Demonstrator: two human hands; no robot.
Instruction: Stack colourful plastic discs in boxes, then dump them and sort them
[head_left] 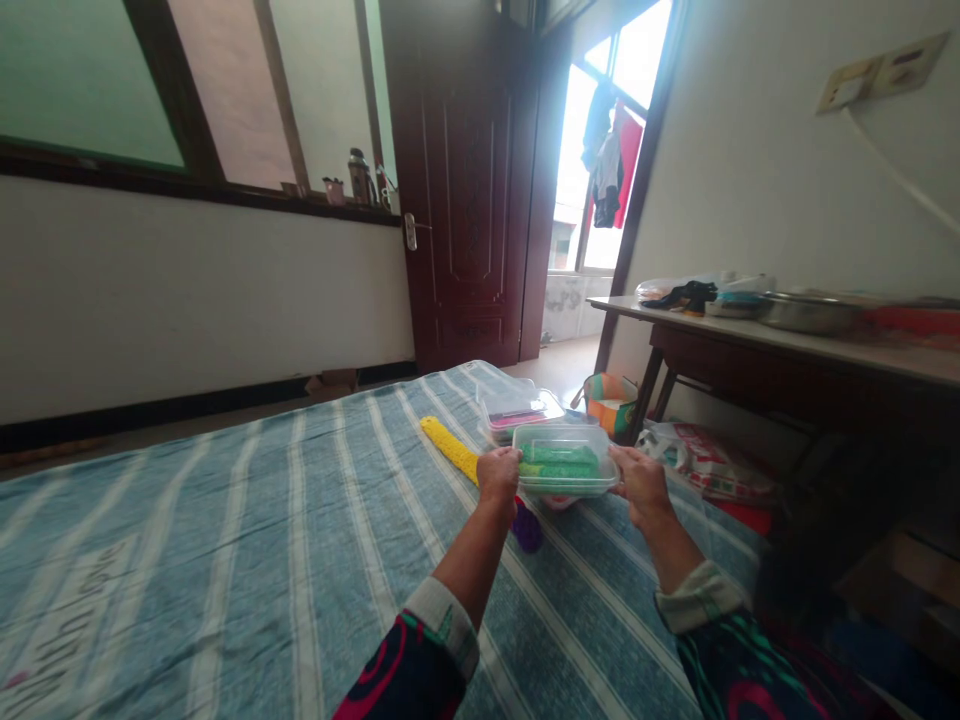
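Between my two hands is a clear plastic container [567, 482] with green stuff inside, held level above the bed. My left hand [498, 474] grips its left end, fingers closed on the edge. At the opposite end, my right hand [641, 482] is closed on the rim. Just behind it sit more clear containers [517, 402], one with something pink in it. A long yellow textured strip [448, 447] lies on the bed and passes behind my left hand. Near my left wrist rests a purple lump [527, 527]. What lies under the held container is mostly hidden.
The bed has a blue and white striped cover [300, 530]. Beyond its far right corner stands an orange and green bag [611, 402]. A table [750, 335] with a metal basin [810, 312] runs along the right wall, plastic bags [705, 460] beneath. A brown door [469, 190] is ahead.
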